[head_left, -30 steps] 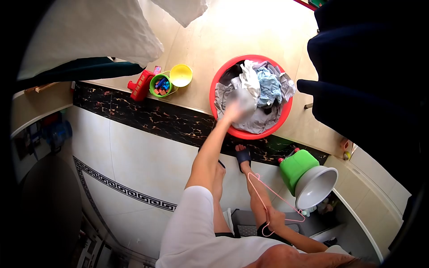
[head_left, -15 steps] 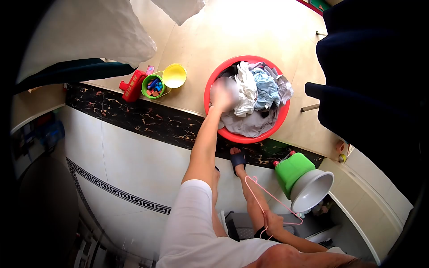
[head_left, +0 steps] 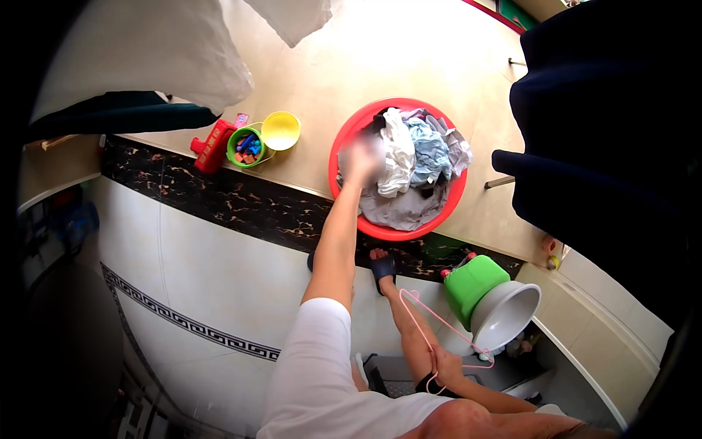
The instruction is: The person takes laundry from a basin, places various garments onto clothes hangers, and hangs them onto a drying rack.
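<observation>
A red basin [head_left: 341, 206] holds a heap of garments: a white one [head_left: 395, 150], a light blue one [head_left: 430, 154] and a grey one [head_left: 413, 210]. My left hand [head_left: 363, 161] reaches into the basin's left side, at the clothes beside the white garment. It is blurred, so its fingers and anything in them cannot be made out. Low in the view, my right hand [head_left: 444, 364] is closed around a pink clothes hanger [head_left: 448, 322], which has no garment on it.
Left of the basin stand a green bucket [head_left: 235, 156] of small blocks, a yellow bowl [head_left: 281, 132] and a red toy [head_left: 213, 146]. A green stool [head_left: 474, 282] and a grey-white basin [head_left: 505, 318] are at right. White cloth [head_left: 168, 51] and dark cloth [head_left: 585, 146] hang at the sides.
The whole view has shifted slightly, with the basin now a little lower and further left. My left hand stays in the basin, and my right hand keeps hold of the hanger.
</observation>
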A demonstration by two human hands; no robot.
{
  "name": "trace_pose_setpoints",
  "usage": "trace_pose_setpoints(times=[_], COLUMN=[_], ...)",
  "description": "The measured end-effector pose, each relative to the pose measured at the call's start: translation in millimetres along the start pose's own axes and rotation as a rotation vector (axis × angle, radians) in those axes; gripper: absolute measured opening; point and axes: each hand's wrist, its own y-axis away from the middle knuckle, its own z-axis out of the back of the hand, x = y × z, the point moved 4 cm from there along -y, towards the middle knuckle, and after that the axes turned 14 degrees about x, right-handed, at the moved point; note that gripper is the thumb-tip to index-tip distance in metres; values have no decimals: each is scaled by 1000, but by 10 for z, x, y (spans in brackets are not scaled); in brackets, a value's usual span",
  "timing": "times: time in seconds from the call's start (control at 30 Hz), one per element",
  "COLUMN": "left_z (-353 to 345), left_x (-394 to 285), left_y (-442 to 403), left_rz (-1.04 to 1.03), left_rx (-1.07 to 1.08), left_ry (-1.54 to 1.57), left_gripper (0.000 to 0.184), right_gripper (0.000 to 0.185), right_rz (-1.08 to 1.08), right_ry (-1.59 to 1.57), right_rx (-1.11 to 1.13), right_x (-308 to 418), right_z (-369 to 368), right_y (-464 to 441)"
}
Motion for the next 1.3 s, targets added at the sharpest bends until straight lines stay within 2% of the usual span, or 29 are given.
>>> trace_pose_setpoints(times=[0.1, 0.13, 0.27, 0.43, 0.53, 0.73, 0.77, 0.87, 0.97, 1.07, 1.1, 1.2, 1.3], left_z=[-122, -152, -221, -308, -216, 167, 239, 367, 563, 777, 868, 1138, 1426], left_x=[236, 205, -229, -963, -1360, -1997, -2101, -2547, -3000, -3328, -3456, -3821, -4283], left_y=[246, 430, 1204, 2039, 2506, 3257, 3365, 3735, 3946, 4188, 4297, 4664, 5203], left_rz=[-57, 37, -22, -115, -139, -240, -259, -245, -321, -371, -383, -465, -594], left_rx=[-163, -135, -92, -13, -54, 4, 21, 54, 136, 217, 217, 255, 270], left_ry=[386, 686, 1114, 1288, 1393, 1462, 1431, 1387, 1330, 1245, 1216, 1186, 1181], left_gripper=[30, 24, 18, 12, 12, 11, 12, 12, 11, 11, 12, 13, 14], right_gripper=[14, 14, 18, 19, 19, 23, 30, 42, 53, 58, 57, 58, 42], right_rz=[5, 7, -23, -65, 9, -81, -21, -85, -44, 16, 64, 165, 260], right_ry=[-16, -23, 65, 168, 150, 32, -14, -31, -55, -156, -251, -266, -276], right_rx=[23, 39, 174, 249, 168, 261, 178, -9, -179, -134, -133, -170, -268], right_x=[56, 60, -2, -91, -172, -146, -101, 7, 26, 197, 162, 99, 263], right_z=[-2, 16, -117, -285, -426, -384, -279, 20, 351, 837, 883, 998, 1289], right_y=[33, 73, 177, 305, 405, 579, 645, 772, 845, 1029, 1055, 1055, 1198])
